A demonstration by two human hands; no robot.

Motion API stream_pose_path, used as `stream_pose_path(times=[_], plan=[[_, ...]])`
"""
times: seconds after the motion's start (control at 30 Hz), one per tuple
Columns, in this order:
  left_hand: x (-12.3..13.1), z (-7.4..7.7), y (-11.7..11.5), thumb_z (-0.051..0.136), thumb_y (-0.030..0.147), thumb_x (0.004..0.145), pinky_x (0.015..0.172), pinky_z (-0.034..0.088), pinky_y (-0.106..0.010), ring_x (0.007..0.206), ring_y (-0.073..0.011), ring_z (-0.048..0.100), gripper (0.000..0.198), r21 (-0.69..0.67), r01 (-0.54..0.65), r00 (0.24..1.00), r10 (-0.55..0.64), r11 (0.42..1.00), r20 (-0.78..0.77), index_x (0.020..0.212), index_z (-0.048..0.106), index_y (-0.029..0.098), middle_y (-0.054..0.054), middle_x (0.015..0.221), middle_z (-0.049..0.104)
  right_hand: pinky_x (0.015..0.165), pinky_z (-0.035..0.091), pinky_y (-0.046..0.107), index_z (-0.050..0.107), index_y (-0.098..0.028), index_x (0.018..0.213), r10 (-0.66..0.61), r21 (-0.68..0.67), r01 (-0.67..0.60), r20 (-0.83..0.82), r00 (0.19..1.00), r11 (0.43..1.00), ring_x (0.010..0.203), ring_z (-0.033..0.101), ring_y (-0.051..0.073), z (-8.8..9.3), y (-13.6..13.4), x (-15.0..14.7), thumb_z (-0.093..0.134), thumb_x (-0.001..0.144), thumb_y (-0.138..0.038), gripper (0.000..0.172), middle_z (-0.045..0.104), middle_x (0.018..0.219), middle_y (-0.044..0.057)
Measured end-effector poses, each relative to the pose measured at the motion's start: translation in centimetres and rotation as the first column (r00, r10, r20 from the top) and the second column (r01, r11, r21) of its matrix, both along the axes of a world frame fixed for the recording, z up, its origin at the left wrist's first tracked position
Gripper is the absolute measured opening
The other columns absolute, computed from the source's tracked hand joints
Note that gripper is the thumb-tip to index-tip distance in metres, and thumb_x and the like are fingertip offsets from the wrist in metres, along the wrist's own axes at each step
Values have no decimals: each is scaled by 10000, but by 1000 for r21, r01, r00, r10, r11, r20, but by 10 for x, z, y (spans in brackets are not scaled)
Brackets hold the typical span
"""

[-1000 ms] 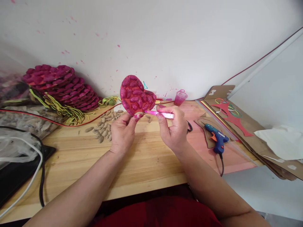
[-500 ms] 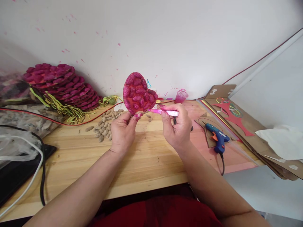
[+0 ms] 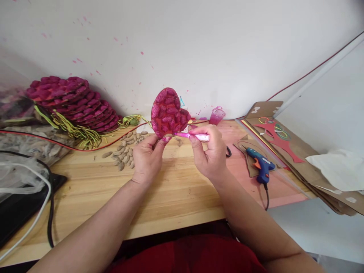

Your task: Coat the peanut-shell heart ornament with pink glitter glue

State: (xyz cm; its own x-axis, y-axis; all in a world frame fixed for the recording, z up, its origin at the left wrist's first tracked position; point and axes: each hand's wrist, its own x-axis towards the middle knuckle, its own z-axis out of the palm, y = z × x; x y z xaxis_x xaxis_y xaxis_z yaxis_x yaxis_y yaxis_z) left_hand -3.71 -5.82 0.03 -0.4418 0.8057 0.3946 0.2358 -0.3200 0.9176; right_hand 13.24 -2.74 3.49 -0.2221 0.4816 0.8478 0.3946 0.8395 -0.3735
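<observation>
Table [image 3: 176,204] | left hand [image 3: 148,159] pinches heart [image 3: 170,110] (likely light, stiff, brittle; best held edgewise) | right hand [image 3: 209,155] grips brush [image 3: 202,137]

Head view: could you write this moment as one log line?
left hand: holds magenta heart | right hand: holds pen-like tool at heart's lower edge

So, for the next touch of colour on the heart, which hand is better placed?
Likely the right hand: it holds the pink-and-white stick, whose pink tip is at the lower edge of the heart. The left hand is busy gripping that edge.
</observation>
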Motion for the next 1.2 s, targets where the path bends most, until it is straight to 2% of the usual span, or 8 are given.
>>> stream_pose_path(times=[0.17,0.4,0.53,0.83,0.97,1.07,1.2], plan=[[-1,-1,1,730,357,880,827,508,-296,842,-196,671,215,3,14,1000,-14,1000,13,956,831,183,-25,883,791,841,442,406,629,-231,981,22,0,-22,75,997,1000,918,633,214,3,-2,0,606,996,-225,29,731,922,25],[-3,-1,2,716,375,888,851,516,-309,909,-223,679,232,-15,9,1000,-9,1000,-6,963,829,186,-33,872,784,812,459,396,625,-239,1003,38,-15,-38,8,999,999,918,633,215,5,3,5,584,1005,-239,41,720,949,32],[-3,-1,2,723,377,883,850,511,-309,885,-211,677,240,-23,39,999,-38,999,20,980,826,183,-32,896,789,825,451,402,633,-240,992,65,-21,-64,75,995,998,927,623,215,5,4,5,586,1006,-239,49,719,938,31],[-3,-2,2,724,382,884,878,506,-324,893,-214,678,240,-39,39,999,-38,998,30,990,827,193,-33,918,795,833,434,428,647,-235,974,-18,-6,19,147,989,1000,952,621,241,8,4,9,583,999,-253,71,726,912,37],[-4,0,2,729,368,878,886,508,-321,945,-223,677,242,-33,28,998,-26,999,58,1003,823,183,-39,926,797,832,437,422,647,-233,976,-44,0,45,121,992,999,937,632,241,9,6,11,601,989,-241,49,731,914,34],[-4,2,2,730,367,878,908,506,-323,967,-226,680,239,-30,40,997,-38,999,63,993,822,180,-40,949,801,820,450,406,647,-234,987,0,-39,3,74,997,999,926,637,227,8,7,11,592,999,-257,61,728,930,34],[-2,2,2,724,351,885,927,506,-322,989,-222,684,249,-15,62,996,-61,998,63,1042,819,182,-44,1019,808,840,457,403,655,-235,995,42,-67,-36,96,994,997,949,629,221,6,7,10,583,1004,-266,79,726,962,38]])
